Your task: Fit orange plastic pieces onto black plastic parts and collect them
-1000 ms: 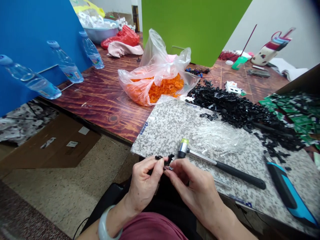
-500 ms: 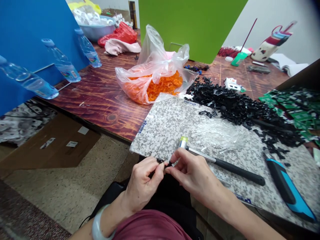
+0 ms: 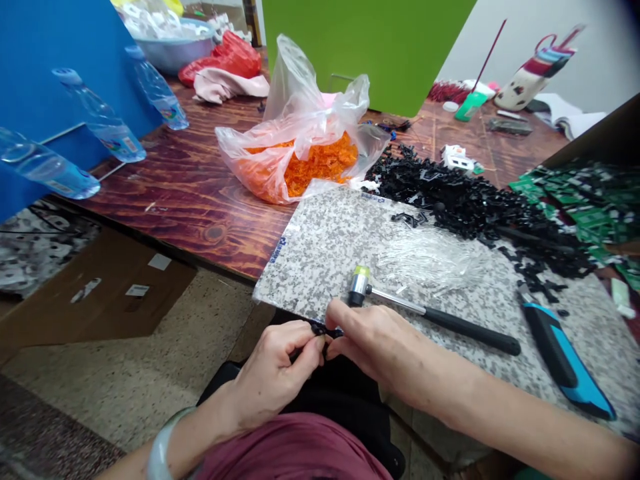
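- Small black plastic piece [image 3: 319,329], perhaps more than one: between my hands, by the near edge of the speckled grey slab [image 3: 320,247].
- My left hand [image 3: 280,357] and right hand [image 3: 383,340] grip it, fingertips closed.
- Close fingertip work, I judge; the next move calls for steady pinches.

Reddish-brown wooden surface [image 3: 185,180] with a white wall [image 3: 605,60] beyond.
1 blue panel [image 3: 30,60] stands along the left and 1 green panel [image 3: 370,53] across the back, both plain and upright; below at left, a speckled beige floor [image 3: 150,367] meets a darker, reddish-brown speckled band [image 3: 50,433]; soft, even light falls across the room.
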Demonstrator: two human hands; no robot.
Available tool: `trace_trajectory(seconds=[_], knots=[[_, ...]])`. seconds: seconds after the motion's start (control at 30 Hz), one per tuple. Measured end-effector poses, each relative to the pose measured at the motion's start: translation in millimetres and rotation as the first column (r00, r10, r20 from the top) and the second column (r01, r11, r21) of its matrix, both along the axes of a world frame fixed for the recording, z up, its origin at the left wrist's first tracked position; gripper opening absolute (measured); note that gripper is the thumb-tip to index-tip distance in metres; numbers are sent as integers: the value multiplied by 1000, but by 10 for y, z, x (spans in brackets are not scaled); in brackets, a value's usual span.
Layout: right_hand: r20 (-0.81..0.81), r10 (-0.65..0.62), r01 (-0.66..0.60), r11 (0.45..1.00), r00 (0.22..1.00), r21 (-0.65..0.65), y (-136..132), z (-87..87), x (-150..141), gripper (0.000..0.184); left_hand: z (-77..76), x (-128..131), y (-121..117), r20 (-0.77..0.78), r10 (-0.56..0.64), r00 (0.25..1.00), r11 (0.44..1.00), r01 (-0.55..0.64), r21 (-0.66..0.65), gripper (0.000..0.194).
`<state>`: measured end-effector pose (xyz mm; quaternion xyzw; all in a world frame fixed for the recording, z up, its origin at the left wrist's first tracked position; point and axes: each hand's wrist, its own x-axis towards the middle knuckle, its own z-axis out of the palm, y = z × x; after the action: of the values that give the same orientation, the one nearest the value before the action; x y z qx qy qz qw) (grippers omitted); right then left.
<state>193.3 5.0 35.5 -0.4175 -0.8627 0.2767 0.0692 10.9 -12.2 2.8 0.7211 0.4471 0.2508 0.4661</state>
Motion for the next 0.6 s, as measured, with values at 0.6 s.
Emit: trace_trajectory(seconds=[0.6], knots=[[-313, -99, 229, 882, 945, 412, -242, -353, 88, 27, -102, -60, -30, 269, 224, 937, 928, -121, -352, 27]])
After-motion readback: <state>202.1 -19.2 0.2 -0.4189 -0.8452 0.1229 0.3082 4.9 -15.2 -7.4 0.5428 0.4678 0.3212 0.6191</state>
